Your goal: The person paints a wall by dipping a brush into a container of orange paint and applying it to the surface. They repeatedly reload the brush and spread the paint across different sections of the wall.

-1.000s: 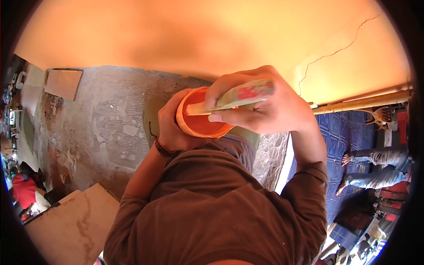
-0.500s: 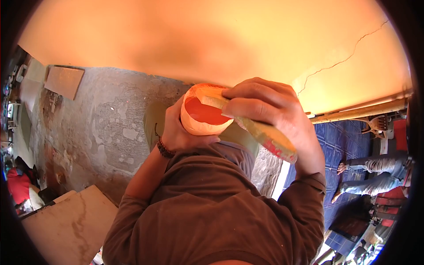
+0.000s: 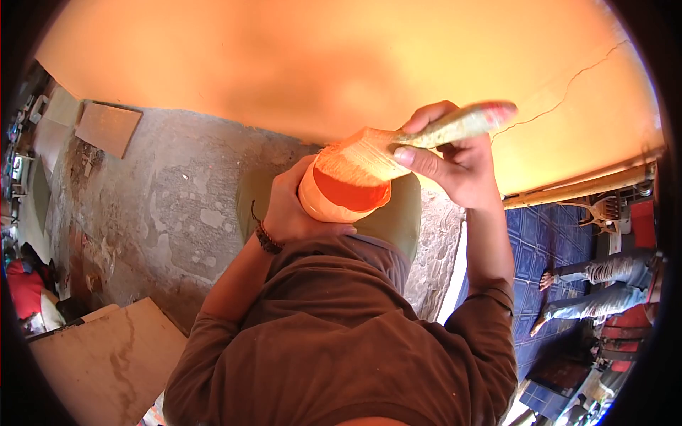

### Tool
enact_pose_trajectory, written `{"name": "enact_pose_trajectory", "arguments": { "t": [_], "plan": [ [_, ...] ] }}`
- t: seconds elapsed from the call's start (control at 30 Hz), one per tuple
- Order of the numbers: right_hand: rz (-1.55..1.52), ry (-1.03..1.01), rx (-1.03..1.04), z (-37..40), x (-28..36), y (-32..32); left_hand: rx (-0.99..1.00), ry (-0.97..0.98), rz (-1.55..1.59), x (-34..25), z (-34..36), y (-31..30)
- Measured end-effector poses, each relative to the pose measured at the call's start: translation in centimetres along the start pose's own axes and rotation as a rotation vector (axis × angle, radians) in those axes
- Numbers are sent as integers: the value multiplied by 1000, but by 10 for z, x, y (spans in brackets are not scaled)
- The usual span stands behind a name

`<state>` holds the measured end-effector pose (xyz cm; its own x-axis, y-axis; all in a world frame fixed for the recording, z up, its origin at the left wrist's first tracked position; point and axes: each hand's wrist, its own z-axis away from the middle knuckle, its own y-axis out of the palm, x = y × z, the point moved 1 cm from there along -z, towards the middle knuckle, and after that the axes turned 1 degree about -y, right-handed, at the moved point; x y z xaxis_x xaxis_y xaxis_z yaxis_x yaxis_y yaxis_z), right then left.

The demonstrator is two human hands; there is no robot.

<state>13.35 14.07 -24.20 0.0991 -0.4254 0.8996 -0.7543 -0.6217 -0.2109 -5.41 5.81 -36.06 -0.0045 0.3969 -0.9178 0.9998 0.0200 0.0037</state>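
Note:
My left hand (image 3: pixel 288 206) grips an orange paint cup (image 3: pixel 341 199) from the left side, holding it tilted in front of my chest. Orange paint fills the cup. My right hand (image 3: pixel 455 163) holds a paintbrush (image 3: pixel 419 138) by its paint-smeared handle. The brush's bristles, loaded with orange paint, rest across the cup's rim. A dark beaded bracelet (image 3: pixel 264 238) sits on my left wrist. I wear a brown long-sleeved shirt (image 3: pixel 341 341).
An orange-painted wall (image 3: pixel 320 64) with a crack fills the top. Below it lies rough grey concrete floor (image 3: pixel 163 206). A beige tile (image 3: pixel 99 355) lies lower left. At right another person's legs (image 3: pixel 590 284) rest on blue tiled floor (image 3: pixel 547 220), beside a bamboo pole (image 3: pixel 575 186).
My right hand swung the brush handle from pointing down-right to pointing up-right. The bristles lifted out of the paint and now lie over the cup's rim.

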Motion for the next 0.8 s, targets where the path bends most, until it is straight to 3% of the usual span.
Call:
{"name": "enact_pose_trajectory", "arguments": {
  "t": [0.2, 0.27, 0.5, 0.53, 0.67, 0.7, 0.73, 0.8],
  "plan": [
    [-279, 245, -105, 5, -30, -4, 10, -11, -2, 7, 3, 0],
    [-597, 373, -287, 11, -37, 0, 10, -7, 8, 11, 3, 1],
    [-1107, 379, -466, 36, -73, 10, 37, -112, -29, 15, 2, 5],
    [-1178, 376, -499, 36, -73, 7, 54, -35, -103, 13, 2, 4],
    [-1219, 247, -539, 45, -87, -22, 126, -128, 2, 29, 5, 6],
    [-1204, 219, -710, 43, -74, -29, 97, -175, 120, 22, 5, 11],
    [-1189, 178, -716, 41, -61, -42, 97, -177, 174, 20, 5, 13],
    [-806, -15, -721, 38, -37, -77, 101, -168, 111, 13, 4, 14]
  ]
}}
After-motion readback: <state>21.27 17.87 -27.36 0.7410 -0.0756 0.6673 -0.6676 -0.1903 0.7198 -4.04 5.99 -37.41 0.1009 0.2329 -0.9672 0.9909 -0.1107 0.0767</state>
